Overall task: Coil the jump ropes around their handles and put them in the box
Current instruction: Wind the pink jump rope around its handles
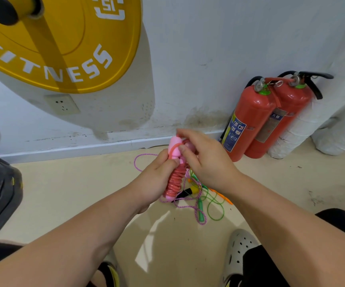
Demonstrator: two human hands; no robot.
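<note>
One rope is nearly done, I'd say. The left hand (157,177) is wrapped around the pink handles (174,149), holding them roughly upright, and the red cord (174,183) sits in tight turns around their lower half. The right hand (206,160) is up at the 12 o'clock end of the bundle, thumb and fingers pinching the cord where a single strand crosses the handle tops. So this looks like the finishing wrap.

Next move probably calls for tucking that tail under a turn while keeping tension, or the coil could spring loose.

The bundle is held above the floor. The other ropes lie in a tangled heap just under it at about 5 o'clock: a purple braided rope (140,160), a green rope (215,206) and a black and yellow handle (189,191). Can't see any box in shot.
</note>
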